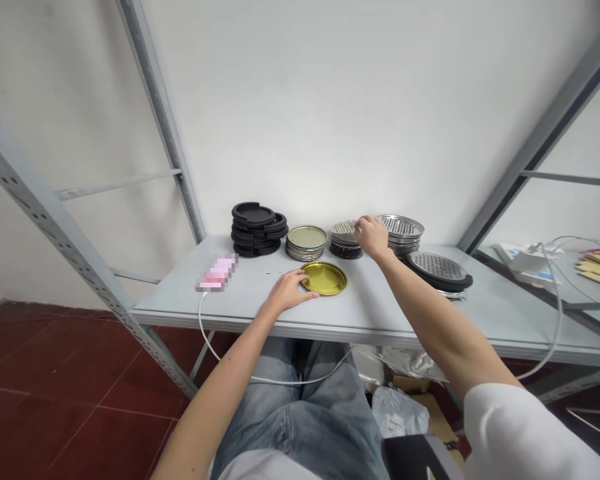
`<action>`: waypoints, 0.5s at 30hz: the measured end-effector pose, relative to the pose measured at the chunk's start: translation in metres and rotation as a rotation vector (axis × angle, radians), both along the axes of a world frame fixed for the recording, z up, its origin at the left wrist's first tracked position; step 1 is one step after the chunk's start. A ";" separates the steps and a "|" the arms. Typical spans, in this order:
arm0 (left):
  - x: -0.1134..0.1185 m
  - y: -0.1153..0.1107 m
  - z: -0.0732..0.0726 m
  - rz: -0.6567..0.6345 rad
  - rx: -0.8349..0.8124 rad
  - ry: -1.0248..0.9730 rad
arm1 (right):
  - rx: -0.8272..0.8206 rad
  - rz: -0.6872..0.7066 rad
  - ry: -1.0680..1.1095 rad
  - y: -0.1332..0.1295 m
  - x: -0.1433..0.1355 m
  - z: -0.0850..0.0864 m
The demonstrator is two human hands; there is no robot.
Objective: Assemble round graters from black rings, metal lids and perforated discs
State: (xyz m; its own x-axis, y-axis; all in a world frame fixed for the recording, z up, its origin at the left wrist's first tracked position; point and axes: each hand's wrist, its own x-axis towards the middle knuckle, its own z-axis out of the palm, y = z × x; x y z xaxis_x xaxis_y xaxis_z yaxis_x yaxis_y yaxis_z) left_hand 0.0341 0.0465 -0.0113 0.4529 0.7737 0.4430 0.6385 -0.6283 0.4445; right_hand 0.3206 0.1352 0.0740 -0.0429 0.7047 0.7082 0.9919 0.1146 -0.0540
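Observation:
A round gold metal lid (325,278) with a raised rim lies flat on the grey table. My left hand (290,291) grips its left edge, fingers over the rim and thumb along the near side. Farther back, my right hand (373,235) pinches the right edge of a slotted metal disc (343,231) at the top of a short stack. The fingertips are partly hidden there. Left of that stack stands a pile of pale gold lids (307,241). Behind my right hand is a stack of silver slotted rings (403,229).
Black round holders (256,230) are piled at the back left. A perforated disc in a black ring (440,270) lies at the right. A phone (217,272) with a white cable (206,340) is on the left. Metal shelf posts (163,113) flank the table (250,308).

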 end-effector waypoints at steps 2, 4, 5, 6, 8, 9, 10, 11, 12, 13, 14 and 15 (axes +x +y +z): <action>0.000 0.000 0.001 0.000 -0.006 0.003 | 0.042 -0.003 0.027 0.000 -0.001 0.000; -0.001 -0.001 0.001 0.000 -0.009 0.007 | 0.079 -0.006 0.054 0.000 -0.001 0.001; -0.001 -0.002 0.002 0.001 -0.008 0.008 | 0.103 -0.004 0.066 0.000 -0.002 0.001; -0.001 -0.002 0.002 0.001 -0.007 0.008 | 0.132 0.001 0.077 -0.001 -0.003 0.002; -0.001 -0.003 0.002 0.001 -0.007 0.007 | 0.201 0.022 0.103 -0.004 -0.004 0.004; -0.001 -0.003 0.003 0.002 -0.009 0.005 | 0.235 0.036 0.119 -0.008 -0.006 0.005; -0.001 -0.003 0.003 0.004 -0.013 0.003 | 0.264 0.051 0.136 -0.013 -0.007 0.006; -0.001 -0.003 0.003 0.005 -0.017 -0.001 | 0.286 0.071 0.152 -0.020 -0.009 0.006; -0.001 -0.004 0.004 0.004 -0.020 -0.007 | 0.300 0.099 0.163 -0.028 -0.011 0.005; 0.000 -0.004 0.004 -0.001 -0.021 -0.019 | 0.304 0.137 0.169 -0.038 -0.014 0.002; 0.000 -0.005 0.004 -0.007 -0.021 -0.036 | 0.303 0.186 0.168 -0.049 -0.017 -0.002; 0.000 -0.005 0.005 -0.012 -0.022 -0.059 | 0.291 0.244 0.159 -0.060 -0.020 -0.008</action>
